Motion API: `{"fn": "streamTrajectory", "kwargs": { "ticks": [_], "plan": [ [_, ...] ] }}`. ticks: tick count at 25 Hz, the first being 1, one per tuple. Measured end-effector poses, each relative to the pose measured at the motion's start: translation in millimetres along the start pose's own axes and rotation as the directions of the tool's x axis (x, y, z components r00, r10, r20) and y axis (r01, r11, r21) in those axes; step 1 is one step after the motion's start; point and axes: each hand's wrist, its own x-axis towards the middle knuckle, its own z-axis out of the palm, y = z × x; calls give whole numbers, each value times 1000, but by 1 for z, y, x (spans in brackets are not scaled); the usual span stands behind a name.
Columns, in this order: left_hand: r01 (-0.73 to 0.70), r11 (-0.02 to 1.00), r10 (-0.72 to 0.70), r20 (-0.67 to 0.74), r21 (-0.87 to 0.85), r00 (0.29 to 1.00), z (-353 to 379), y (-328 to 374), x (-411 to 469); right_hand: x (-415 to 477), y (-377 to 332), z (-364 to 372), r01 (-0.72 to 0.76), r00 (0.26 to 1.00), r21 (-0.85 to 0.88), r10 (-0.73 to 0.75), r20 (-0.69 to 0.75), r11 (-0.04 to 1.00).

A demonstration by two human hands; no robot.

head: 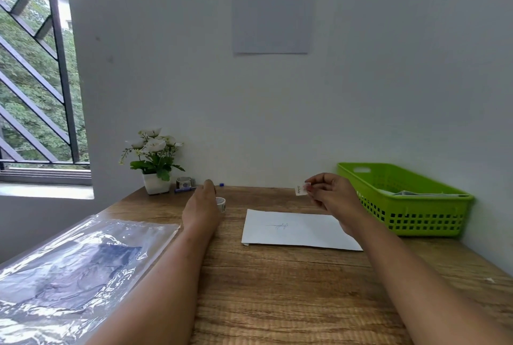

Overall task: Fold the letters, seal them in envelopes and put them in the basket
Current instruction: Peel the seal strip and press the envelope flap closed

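Observation:
A white envelope (299, 229) lies flat on the wooden table, a small scribble on its face. Above its far edge my right hand (331, 196) pinches a small white sticker (300, 190) between thumb and fingertips. My left hand (202, 206) holds a small white roll of sticker tape (221, 203) on the table, left of the envelope. The green plastic basket (422, 218) stands at the right against the wall, with at least one white envelope (424, 194) inside it.
A clear plastic sleeve (75, 269) with dark papers covers the table's left part. At the back stand a white pot of flowers (155, 158), another tape roll (183, 182) and a blue pen (188, 188). A printed sheet (273, 9) hangs on the wall.

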Motion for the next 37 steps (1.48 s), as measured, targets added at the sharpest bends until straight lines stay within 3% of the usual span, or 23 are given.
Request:
{"fn": "streamTrajectory", "kwargs": {
  "ticks": [4,7,10,13,17,21,24,28,33,37],
  "plan": [
    [-236,969,226,-129,-73,966,-4,39,-9,2,-7,-12,76,997,-356,-66,40,931],
    [-422,906,423,127,-33,897,19,74,-29,7,-10,-27,83,996,-573,-52,70,816],
    [-467,877,377,441,115,815,39,78,-39,13,-7,-48,35,999,-718,-24,25,695],
    [-431,891,233,673,141,702,39,64,-31,14,3,-62,2,1000,-760,-1,2,650],
    [-476,854,145,782,210,606,23,53,-23,7,22,-59,-26,998,-727,63,23,687],
    [-488,835,75,824,256,561,1,59,-19,6,24,-62,-3,996,-746,68,56,666],
    [-476,878,251,796,52,550,-3,75,-26,5,27,-63,2,996,-757,63,56,654],
    [-566,821,451,692,-75,564,14,110,-41,2,27,-59,-8,997,-695,59,50,719],
    [-577,804,528,623,-148,577,48,127,-48,3,31,-59,-1,997,-697,58,59,717],
    [-597,781,549,655,-182,519,61,126,-43,8,34,-60,-2,994,-742,84,74,671]
  ]
}}
